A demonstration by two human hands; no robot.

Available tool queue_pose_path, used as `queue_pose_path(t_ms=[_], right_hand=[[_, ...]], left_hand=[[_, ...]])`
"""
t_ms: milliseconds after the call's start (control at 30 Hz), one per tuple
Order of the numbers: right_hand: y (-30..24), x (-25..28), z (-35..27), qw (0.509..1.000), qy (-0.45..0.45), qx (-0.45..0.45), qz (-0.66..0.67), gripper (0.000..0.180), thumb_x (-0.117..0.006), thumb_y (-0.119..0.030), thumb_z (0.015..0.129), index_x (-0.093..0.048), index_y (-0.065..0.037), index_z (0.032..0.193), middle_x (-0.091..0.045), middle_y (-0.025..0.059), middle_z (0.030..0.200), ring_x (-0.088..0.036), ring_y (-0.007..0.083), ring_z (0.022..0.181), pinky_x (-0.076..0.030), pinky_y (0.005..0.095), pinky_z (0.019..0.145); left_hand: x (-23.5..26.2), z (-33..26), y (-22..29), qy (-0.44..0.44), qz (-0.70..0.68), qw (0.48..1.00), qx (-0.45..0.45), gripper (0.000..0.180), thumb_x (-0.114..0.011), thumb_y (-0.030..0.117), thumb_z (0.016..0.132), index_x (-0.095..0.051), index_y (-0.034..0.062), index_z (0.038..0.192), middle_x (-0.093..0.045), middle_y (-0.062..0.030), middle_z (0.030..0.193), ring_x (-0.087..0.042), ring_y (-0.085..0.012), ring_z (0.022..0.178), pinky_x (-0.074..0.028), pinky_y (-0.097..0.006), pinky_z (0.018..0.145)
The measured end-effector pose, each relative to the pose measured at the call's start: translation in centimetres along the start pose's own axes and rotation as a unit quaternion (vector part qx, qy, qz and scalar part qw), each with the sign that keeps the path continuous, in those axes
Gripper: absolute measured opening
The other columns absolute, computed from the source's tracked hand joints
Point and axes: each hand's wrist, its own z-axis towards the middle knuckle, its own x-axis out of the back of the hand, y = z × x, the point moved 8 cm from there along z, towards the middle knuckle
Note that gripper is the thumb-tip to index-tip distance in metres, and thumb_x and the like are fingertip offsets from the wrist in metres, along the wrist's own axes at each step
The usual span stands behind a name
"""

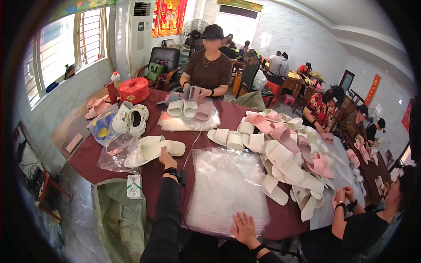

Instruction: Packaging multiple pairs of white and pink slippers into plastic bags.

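My left hand is closed on a cream slide slipper, part of a pair lying on the dark red tablecloth. The second slipper of that pair lies against it on the right. My right hand rests flat with its fingers spread on the near edge of a stack of transparent plastic bags. A big pile of cream and pink slippers lies to the right of the stack.
Across the table a person handles grey slippers. White clogs, a red round bundle and crumpled plastic stand at the left. A small white box lies by the near edge, above a green sack. A co-worker's hands are at the right.
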Motion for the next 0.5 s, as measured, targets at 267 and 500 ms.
queue_pose_path(t_ms=[267, 500], right_hand=[[-0.1, 0.0, -0.3, 1.0, 0.004, 0.004, -0.002, 0.051, -0.052, -0.041, 0.085, -0.049, -0.012, 0.127, -0.044, 0.0117, 0.135, -0.039, 0.032, 0.125, -0.025, 0.0519, 0.103], [0.2, 0.0, -0.1, 1.0, -0.001, 0.011, 0.007, 0.05, -0.052, -0.04, 0.085, -0.05, -0.012, 0.126, -0.044, 0.012, 0.135, -0.038, 0.0321, 0.126, -0.023, 0.0517, 0.105]], left_hand=[[-1.6, -0.3, -2.2, -0.069, -0.038, 0.994, 0.073, 0.033, -0.056, 0.016, 0.079, -0.05, -0.0017, 0.107, -0.058, -0.0124, 0.097, -0.061, -0.0243, 0.082, -0.05, -0.033, 0.075], [-10.7, -9.6, -1.4, -0.287, 0.046, 0.949, 0.122, 0.026, -0.048, 0.016, 0.088, -0.052, -0.0028, 0.106, -0.062, -0.0149, 0.094, -0.064, -0.0294, 0.085, -0.054, -0.039, 0.078]])
